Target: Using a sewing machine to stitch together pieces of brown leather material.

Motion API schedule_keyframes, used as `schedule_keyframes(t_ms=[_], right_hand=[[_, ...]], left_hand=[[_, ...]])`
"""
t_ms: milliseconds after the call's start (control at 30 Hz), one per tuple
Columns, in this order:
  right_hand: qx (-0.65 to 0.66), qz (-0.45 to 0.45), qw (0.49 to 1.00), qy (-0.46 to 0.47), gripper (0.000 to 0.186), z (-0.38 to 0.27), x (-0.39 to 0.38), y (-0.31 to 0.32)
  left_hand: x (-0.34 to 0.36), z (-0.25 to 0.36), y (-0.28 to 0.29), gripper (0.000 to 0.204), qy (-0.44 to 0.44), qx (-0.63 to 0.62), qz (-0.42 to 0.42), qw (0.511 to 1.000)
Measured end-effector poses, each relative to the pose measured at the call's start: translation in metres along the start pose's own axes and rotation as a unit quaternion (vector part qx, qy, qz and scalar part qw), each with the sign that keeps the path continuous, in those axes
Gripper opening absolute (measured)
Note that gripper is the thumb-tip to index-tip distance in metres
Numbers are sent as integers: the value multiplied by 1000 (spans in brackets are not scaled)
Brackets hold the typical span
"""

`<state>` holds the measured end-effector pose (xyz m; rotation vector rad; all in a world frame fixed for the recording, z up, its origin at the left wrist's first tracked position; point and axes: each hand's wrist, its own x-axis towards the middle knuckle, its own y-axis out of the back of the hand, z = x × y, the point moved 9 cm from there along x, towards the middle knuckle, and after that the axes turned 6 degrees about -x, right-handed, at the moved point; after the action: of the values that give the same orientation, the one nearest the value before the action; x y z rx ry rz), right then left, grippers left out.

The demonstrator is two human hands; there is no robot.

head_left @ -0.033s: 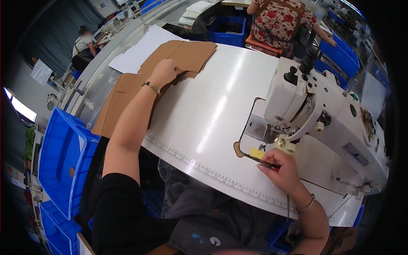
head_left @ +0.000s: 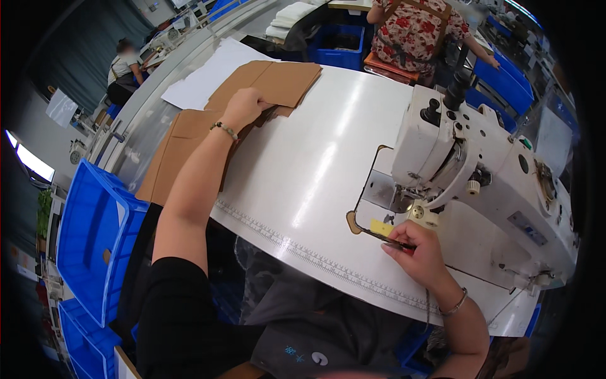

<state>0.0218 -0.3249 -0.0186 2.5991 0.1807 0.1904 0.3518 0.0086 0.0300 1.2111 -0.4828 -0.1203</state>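
My left hand (head_left: pixel 243 108) reaches to the far left of the white table. Its fingers are closed at the near edge of a stack of flat brown pieces (head_left: pixel 284 79), pinching a brown piece there; the fingertips are partly hidden. A second stack of brown pieces (head_left: pixel 173 151) lies under and beside my left forearm. Close to the sewing machine's needle area, my right hand (head_left: pixel 418 252) is closed around a small, dark, slim tool (head_left: pixel 399 243) with a bit of red on it. Most of this tool is covered by the fingers. The white sewing machine (head_left: pixel 467 151) stands just beyond that hand.
A white sheet (head_left: pixel 205 76) lies behind the brown stacks. Printed ruler marks run along the near edge of the white table (head_left: pixel 315 189). Blue bins (head_left: pixel 95 246) stand at the left. Another person (head_left: pixel 413 35) sits beyond the table, near a blue crate (head_left: pixel 341 47).
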Motion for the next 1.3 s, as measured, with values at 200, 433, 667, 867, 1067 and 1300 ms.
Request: schedule_keyframes(t_ms=[200, 433, 667, 867, 1067, 1300], right_hand=[[-11, -14, 1000, -3, 16, -6, 0, -2], [-201, 69, 955, 206, 23, -38, -14, 4], [-353, 98, 884, 291, 35, -57, -22, -6], [-451, 95, 823, 331, 32, -60, -27, 2], [-455, 68, 833, 307, 28, -46, -18, -7], [-444, 74, 855, 258, 31, -43, -15, 1]], left_hand=[[-12, -4, 92, 19, 55, -86, 303, 948], [-91, 179, 61, 11, -176, 10, 84, 981], [-197, 264, -18, 12, -300, -114, -135, 938], [-215, 274, -1, 27, -263, -255, -287, 885], [-233, 234, 17, 82, -255, 57, -224, 939], [-237, 186, 7, 100, -182, 122, -273, 937]])
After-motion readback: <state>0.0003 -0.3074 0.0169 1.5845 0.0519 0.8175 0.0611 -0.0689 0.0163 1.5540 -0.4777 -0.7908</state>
